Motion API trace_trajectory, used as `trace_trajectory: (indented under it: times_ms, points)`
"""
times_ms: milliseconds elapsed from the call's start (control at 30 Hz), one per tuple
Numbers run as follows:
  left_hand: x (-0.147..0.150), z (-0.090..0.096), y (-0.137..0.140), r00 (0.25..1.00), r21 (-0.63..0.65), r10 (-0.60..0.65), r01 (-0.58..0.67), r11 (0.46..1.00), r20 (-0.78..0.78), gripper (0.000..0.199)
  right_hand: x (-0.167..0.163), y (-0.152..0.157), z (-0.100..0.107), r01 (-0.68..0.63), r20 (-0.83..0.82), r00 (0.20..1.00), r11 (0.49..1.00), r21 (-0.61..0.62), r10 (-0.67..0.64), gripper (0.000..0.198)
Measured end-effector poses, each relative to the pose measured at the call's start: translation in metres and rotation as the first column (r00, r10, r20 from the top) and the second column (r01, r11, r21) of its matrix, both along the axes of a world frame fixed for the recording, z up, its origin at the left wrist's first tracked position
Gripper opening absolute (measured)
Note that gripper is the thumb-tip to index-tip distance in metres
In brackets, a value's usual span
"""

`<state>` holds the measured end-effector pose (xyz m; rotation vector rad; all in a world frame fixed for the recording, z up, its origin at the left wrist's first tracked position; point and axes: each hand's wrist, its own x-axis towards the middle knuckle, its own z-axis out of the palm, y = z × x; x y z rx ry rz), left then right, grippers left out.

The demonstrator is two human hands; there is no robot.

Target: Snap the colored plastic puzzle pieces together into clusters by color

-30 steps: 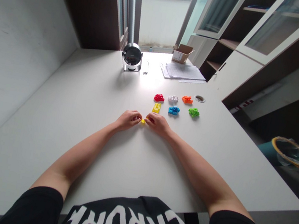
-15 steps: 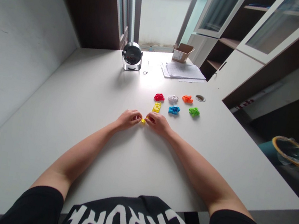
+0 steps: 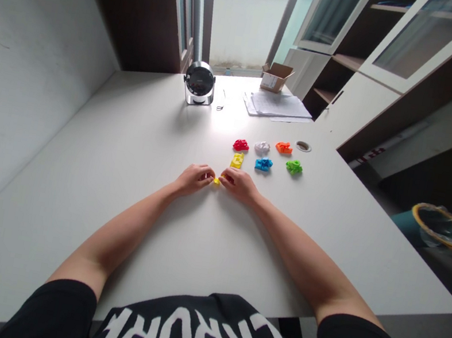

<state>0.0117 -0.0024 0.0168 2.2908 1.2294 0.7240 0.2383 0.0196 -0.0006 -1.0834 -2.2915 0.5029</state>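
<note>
Close together on the white table, my left hand (image 3: 195, 179) and my right hand (image 3: 239, 185) pinch a small yellow plastic piece (image 3: 217, 181) between them. Its exact kind is too small to make out, and fingers cover part of it. Just beyond my right hand lies a larger yellow plastic piece (image 3: 237, 160). Behind that sits a red plastic piece (image 3: 240, 145). To the right are small plastic pieces in other colours: white (image 3: 262, 147), blue (image 3: 263, 164), orange (image 3: 284, 148) and green (image 3: 294, 167).
A round cable hole (image 3: 303, 146) lies right of the orange piece. Farther back on the table (image 3: 137, 124) stand a small black fan-like device (image 3: 200, 82), a stack of papers (image 3: 281, 106) and an open cardboard box (image 3: 275, 78). A lined bin (image 3: 443, 227) stands beyond the right edge.
The hands hold nearly the same pose around the small yellow piece. The whole view has shifted very slightly; the other coloured pieces stay where they were.
</note>
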Motion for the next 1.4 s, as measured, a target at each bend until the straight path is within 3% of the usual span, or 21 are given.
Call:
trace_trajectory:
  times_ms: [1400]
  points:
    - [0.0009,0.0004,-0.0008,1.000,-0.004,0.011,-0.011,1.000,-0.004,0.018,-0.0003,-0.0001,0.0008,-0.005,-0.004,1.000,1.000,-0.009,0.005,0.017]
